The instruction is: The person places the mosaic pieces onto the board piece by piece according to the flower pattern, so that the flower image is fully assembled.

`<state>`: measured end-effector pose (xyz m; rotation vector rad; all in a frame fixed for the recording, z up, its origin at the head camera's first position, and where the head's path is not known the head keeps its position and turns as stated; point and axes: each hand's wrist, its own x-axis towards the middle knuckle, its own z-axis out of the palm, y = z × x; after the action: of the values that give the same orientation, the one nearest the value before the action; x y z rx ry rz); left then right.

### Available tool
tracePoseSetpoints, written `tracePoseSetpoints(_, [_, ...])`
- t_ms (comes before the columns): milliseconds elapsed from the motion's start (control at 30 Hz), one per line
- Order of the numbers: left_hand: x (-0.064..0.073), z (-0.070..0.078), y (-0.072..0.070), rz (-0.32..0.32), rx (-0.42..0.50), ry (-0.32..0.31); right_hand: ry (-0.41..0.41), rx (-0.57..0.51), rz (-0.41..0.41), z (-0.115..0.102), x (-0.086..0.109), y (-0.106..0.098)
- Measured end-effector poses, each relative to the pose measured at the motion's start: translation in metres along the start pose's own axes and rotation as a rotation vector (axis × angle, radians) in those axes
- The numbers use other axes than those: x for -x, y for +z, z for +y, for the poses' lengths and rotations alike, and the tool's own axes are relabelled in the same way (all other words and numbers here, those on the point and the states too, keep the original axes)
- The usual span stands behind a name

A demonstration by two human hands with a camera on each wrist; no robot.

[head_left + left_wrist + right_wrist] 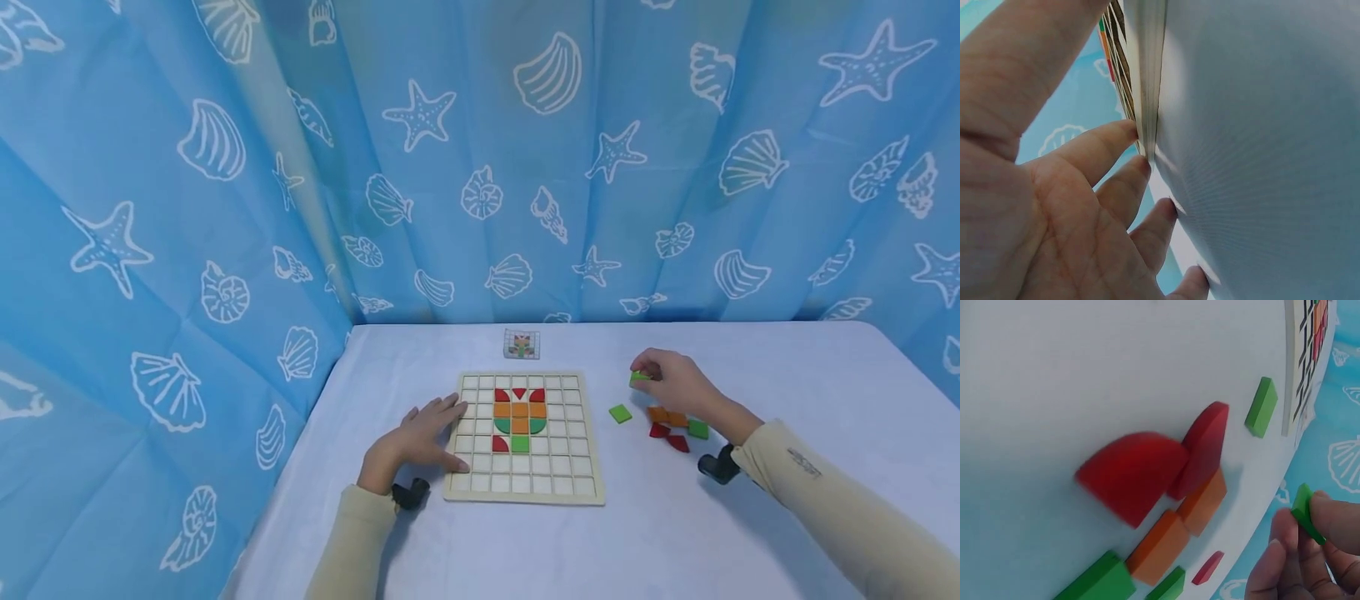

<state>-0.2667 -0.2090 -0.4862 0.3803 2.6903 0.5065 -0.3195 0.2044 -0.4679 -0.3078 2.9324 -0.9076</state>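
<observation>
Pale wooden square grid board [561, 485] lies against our left hand [420, 435], whose outstretched fingers touch its edge; beyond both hands sits one small printed picture card [521, 344]. We count eleven flat coloured tiles [521, 427] on the board: four red, four orange, three green. Our right hand [678, 385] pinches one flat green tile [1303, 506]; near it we see eight loose tiles [1160, 547]: three red, two orange, three green, one green square [620, 413] lying between hand and board.

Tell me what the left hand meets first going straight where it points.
The board, most likely: the left hand is at its left edge. Depth is hard to judge, so it might pass just above.
</observation>
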Motion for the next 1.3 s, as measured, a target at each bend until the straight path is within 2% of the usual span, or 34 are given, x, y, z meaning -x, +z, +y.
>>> tracePoseSetpoints(167, [0.0,0.0,-0.002,0.003,0.017,0.006,0.006,-0.014,0.01,-0.009,-0.002,0.002])
tracePoseSetpoints(667, [0.001,0.002,-0.003,-0.001,0.01,-0.005,-0.07,-0.03,-0.013,-0.037,-0.01,0.013])
tracePoseSetpoints(1000, [0.001,0.003,-0.002,-0.008,0.001,-0.008,-0.042,-0.099,-0.037,-0.064,-0.018,0.042])
tracePoseSetpoints(1300, [-0.002,-0.001,0.0,-0.004,-0.002,0.011,-0.129,-0.123,-0.086,-0.093,-0.019,0.07])
